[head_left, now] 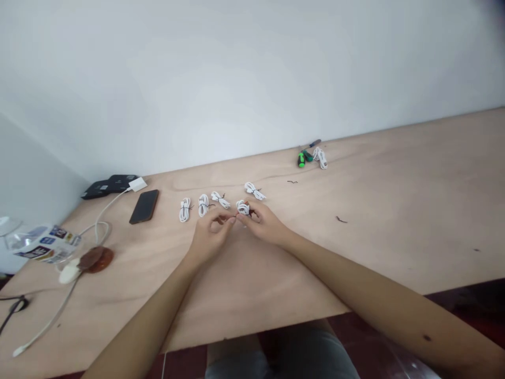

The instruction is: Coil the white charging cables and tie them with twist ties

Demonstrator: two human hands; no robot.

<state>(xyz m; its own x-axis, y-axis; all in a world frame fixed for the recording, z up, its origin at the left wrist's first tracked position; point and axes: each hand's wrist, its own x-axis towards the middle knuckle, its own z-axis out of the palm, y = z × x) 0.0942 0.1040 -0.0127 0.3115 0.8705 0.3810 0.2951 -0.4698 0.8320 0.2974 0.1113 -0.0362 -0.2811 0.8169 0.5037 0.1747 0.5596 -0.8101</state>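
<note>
A small coiled white cable point(242, 207) sits in my right hand point(261, 221), whose thumb and fingers close around it. My left hand point(215, 229) pinches at the coil's near left side, where a thin dark twist tie barely shows between the fingertips. Both hands meet just above the table. Behind and to the left lie several similar white cable bundles point(184, 209), each bound by a dark tie; one more bundle point(254, 191) rests just beyond my right hand.
Left on the wooden table point(276, 279) are a phone point(144, 206), black boxes point(110, 184), a plugged white cable point(103, 210) and a plastic bottle point(43, 243). Screwdrivers point(302, 158) and another white cable bundle point(320, 158) lie by the wall. Loose dark ties point(341, 219) lie right.
</note>
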